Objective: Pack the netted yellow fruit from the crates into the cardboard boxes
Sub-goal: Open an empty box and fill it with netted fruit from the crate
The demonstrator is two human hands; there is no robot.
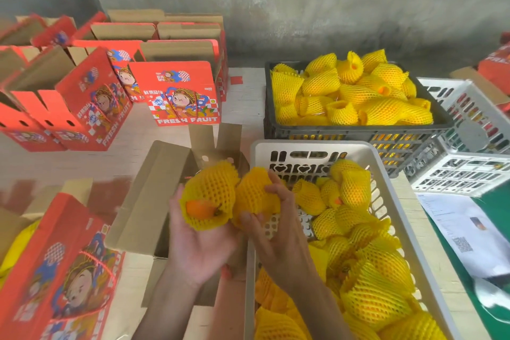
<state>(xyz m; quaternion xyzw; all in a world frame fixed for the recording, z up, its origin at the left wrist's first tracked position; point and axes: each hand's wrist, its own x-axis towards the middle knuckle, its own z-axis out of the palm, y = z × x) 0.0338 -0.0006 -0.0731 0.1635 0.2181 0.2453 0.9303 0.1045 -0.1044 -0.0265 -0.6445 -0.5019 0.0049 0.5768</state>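
Two hands up close, side by side, one netted fruit in each. Left hand (pixel 204 240) cupped under a netted fruit (pixel 208 199), open end of the net facing back. Right hand (pixel 278 229) curled over a second netted fruit (pixel 255 196), just above the white crate (pixel 392 218) edge. Open brown box (pixel 154 196) right behind and to the left, nearer the left hand. Probably a short drop forward and left. Farther back, a full black crate (pixel 358 132) and red boxes (pixel 179 94).

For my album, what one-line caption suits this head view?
Left hand and right hand each hold a netted fruit between open cardboard box and white crate.
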